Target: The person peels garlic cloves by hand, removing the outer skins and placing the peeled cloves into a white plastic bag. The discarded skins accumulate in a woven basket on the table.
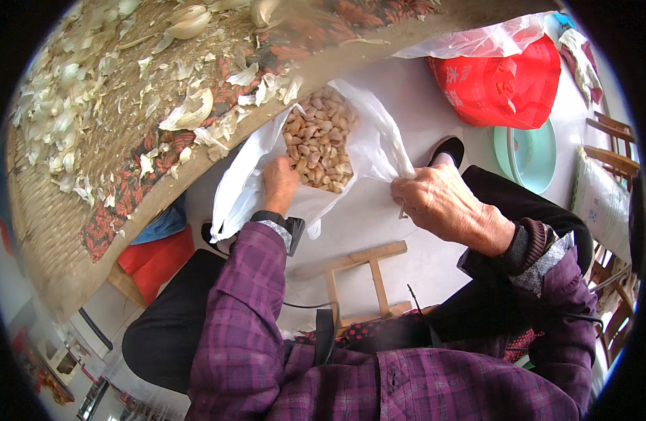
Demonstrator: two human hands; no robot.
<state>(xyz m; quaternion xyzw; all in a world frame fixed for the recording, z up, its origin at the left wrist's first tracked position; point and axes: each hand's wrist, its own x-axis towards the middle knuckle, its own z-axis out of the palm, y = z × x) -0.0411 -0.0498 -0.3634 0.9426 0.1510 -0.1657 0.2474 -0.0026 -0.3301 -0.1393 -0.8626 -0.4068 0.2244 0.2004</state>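
A white plastic bag (373, 113) hangs between my knees with its mouth spread. Inside lies a heap of unpeeled garlic cloves (323, 139). My right hand (441, 202) grips the bag's twisted handle and pulls it up at the right. At the bag's left side, my left hand (281, 180) reaches inside the rim beside the cloves. Its fingertips are partly hidden, so whether they hold anything cannot be made out. Above the bag runs the edge of a woven tabletop (54, 231), strewn with papery garlic skins (70, 116).
A red bag (502, 87) stands by a pale green basin (538, 152) at the upper right. Beneath me is a wooden stool frame (354, 258). Wooden chairs (612, 158) with a white sack (599, 202) line the right. A red box (162, 258) sits under the table.
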